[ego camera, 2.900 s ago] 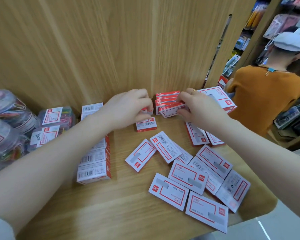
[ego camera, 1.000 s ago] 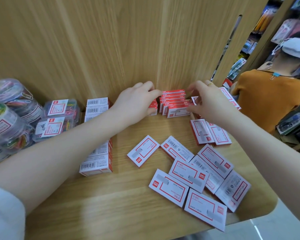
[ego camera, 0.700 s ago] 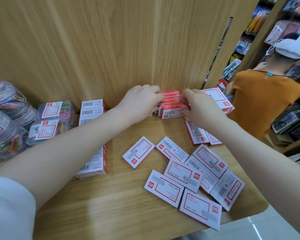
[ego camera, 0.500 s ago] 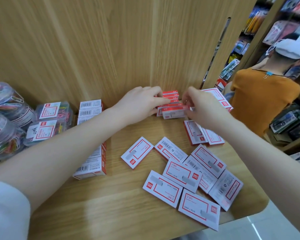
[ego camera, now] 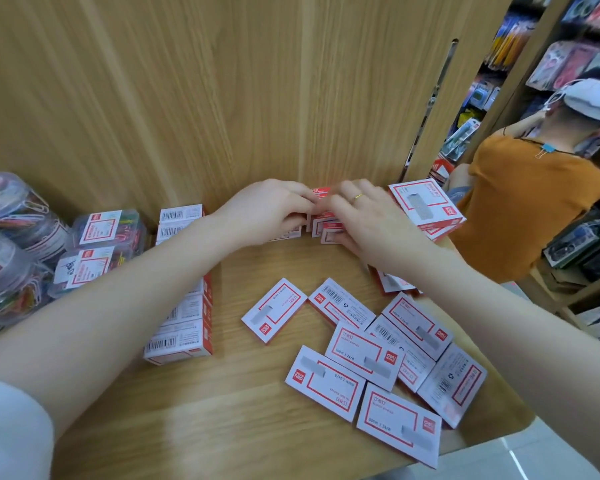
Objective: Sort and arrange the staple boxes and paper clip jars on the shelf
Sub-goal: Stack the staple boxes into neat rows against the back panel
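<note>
Item: stack of small staple boxes (ego camera: 321, 216), at the back corner of the shelf (ego camera: 222, 410), long axes running left to right. We have our left hand (ego camera: 267, 211) on its left end and our right hand (ego camera: 364, 216) on its right end, fingers curled against the boxes, squeezing them between both hands. Both hands lie equally near.

Loose staple boxes (ego camera: 361, 355): flat, scattered, nearer us, toward the right arm.

Paper clip jars (ego camera: 101, 237): far left.
</note>
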`<state>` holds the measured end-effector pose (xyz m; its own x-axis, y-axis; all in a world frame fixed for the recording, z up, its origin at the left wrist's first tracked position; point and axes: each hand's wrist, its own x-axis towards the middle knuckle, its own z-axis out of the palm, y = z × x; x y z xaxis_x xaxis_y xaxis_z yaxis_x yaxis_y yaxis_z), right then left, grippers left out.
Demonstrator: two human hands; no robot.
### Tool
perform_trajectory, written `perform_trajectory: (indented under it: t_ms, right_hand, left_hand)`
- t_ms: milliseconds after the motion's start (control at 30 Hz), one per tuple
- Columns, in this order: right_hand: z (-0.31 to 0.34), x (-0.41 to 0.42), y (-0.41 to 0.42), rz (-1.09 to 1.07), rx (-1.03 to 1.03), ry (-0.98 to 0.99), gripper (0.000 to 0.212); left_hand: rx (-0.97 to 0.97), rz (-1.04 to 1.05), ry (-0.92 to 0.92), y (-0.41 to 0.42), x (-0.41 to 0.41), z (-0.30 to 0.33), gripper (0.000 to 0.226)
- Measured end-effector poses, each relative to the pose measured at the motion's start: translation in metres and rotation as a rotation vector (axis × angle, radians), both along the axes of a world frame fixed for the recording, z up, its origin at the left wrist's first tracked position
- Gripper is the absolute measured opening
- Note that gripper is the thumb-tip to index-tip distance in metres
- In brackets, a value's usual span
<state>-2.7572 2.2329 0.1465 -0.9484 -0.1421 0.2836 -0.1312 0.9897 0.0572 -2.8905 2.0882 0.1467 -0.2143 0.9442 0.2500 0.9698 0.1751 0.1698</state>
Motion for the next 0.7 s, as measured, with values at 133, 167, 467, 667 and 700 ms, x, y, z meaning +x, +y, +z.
perform_trajectory:
  t_ms: [133,167,467,667,700]
  right_hand:
    - [0.006,0.005,0.014,-0.196,0.102,0.017,0.041]
    - [0.005,0.006,0.018,-0.192,0.133,0.017,0.038]
    - [-0.001,0.007,-0.001,-0.166,-0.047,0.094,0.027]
    - [0.012,0.035,-0.032,-0.191,-0.19,-0.403,0.041]
    - [0.011,0.037,-0.037,-0.196,-0.133,-0.443,0.044]
  left_hand:
    - [0.047,-0.011,-0.025,-0.001,0.002,-0.001,0.026]
    - [0.061,-0.017,-0.013,0.0,0.003,0.0,0.025]
    - [0.059,-0.023,0.14,0.001,0.012,0.005,0.02]
    - [-0.081,0.111,0.047,-0.028,0.037,0.016,0.031]
    - [-0.19,0.166,0.034,-0.032,0.038,0.013,0.04]
